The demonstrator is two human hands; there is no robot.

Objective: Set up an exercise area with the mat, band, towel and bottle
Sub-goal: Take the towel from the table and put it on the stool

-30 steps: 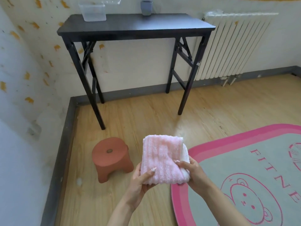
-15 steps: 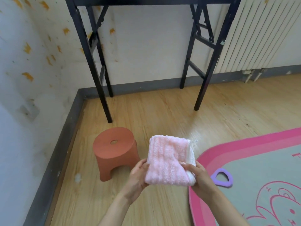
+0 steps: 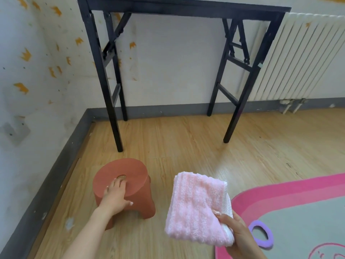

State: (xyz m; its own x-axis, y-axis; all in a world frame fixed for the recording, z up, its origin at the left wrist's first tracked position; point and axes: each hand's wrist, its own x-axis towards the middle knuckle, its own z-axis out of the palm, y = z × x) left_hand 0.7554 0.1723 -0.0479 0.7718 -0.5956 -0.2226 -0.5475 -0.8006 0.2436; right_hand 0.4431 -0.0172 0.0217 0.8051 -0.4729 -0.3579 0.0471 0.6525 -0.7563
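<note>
Right hand (image 3: 237, 234) pinches the folded pink towel (image 3: 196, 208) by one corner, aloft just right of the stool (image 3: 134, 176), clear of the floor. Left hand (image 3: 114, 198) lies on the stool top, fingertips at its hole, probably to drag it closer; hooked or flat, I cannot tell.

We see fluffy, ribbed cloth in the towel (image 3: 196, 208); left of it a smooth matt plastic stool (image 3: 137, 184); under it glossy wood floor (image 3: 186, 143); beyond it a matt metal table (image 3: 186, 10).
</note>
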